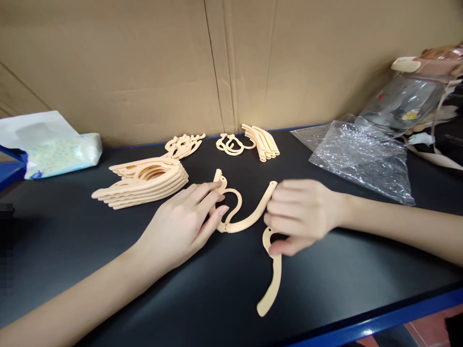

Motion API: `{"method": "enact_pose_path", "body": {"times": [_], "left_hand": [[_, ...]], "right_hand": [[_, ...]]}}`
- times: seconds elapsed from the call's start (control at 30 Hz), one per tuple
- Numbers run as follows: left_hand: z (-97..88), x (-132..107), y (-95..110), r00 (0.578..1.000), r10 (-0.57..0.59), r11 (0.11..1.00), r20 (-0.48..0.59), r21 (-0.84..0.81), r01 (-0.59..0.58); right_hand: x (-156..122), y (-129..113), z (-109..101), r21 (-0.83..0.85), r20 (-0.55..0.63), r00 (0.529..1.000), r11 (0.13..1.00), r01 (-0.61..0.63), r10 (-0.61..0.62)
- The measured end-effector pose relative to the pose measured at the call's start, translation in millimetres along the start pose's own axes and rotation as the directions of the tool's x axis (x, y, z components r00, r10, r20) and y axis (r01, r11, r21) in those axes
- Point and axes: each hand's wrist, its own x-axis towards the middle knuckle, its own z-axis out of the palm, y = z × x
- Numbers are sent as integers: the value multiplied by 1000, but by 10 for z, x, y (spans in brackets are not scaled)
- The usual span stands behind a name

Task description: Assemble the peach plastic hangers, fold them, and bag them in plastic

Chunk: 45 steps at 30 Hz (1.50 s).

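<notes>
On the black table (72, 255) lies a peach plastic hook piece with a curved arm joined to it (238, 212). My left hand (184, 221) pinches the hook end, fingers closed on it. My right hand (302, 212) grips the far end of that curved arm with its fingers, and its thumb presses the top of a second curved arm (273, 274) that lies toward the table's front edge.
A stack of assembled peach hangers (144, 185) lies at the left, loose hooks (231, 143) and a bundle of curved arms (262, 142) at the back. Clear plastic bags (361, 154) sit at right, a tissue pack (61, 149) at far left. Cardboard (217, 58) walls the back.
</notes>
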Motion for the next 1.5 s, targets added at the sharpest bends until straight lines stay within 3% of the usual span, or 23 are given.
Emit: {"method": "enact_pose_path", "body": {"times": [0.07,0.2,0.33,0.43,0.57,0.67,0.83,1.0,1.13,1.33,1.43,1.5], "left_hand": [[-2,10,4,1000,-24,999,-13,24,25],[8,15,8,986,-137,987,-96,70,144],[17,-4,22,946,-317,948,-76,-13,317],[21,-20,36,925,-378,917,-33,-149,370],[31,-31,44,950,-313,899,-20,-328,289],[30,-32,47,963,-269,906,-19,-345,246],[7,-10,100,994,-87,984,-67,-165,75],[29,2,210,994,105,994,-32,13,-104],[28,3,263,988,153,988,-8,18,-153],[5,-7,313,978,206,976,-20,-70,-207],[19,-17,338,977,209,970,-45,-117,-213],[22,-19,356,980,191,967,-64,-160,-199]], "right_hand": [[12,-116,-9,-34,4,996,995,93,-93],[58,-266,-31,17,98,991,996,87,-88],[148,-253,-131,142,315,949,987,-77,28],[193,-202,-246,179,443,891,964,-194,97],[149,-135,-342,208,526,843,944,-257,114],[47,-88,-323,290,498,838,868,-402,222],[-148,-45,-161,379,339,827,740,-556,448],[-202,-41,-73,370,274,833,747,-553,481],[-197,-33,-79,261,279,796,755,-601,537],[-174,-45,-92,313,271,811,749,-584,519],[-129,-75,-112,404,296,779,666,-627,553],[-95,-105,-130,469,355,727,560,-683,588]]}}
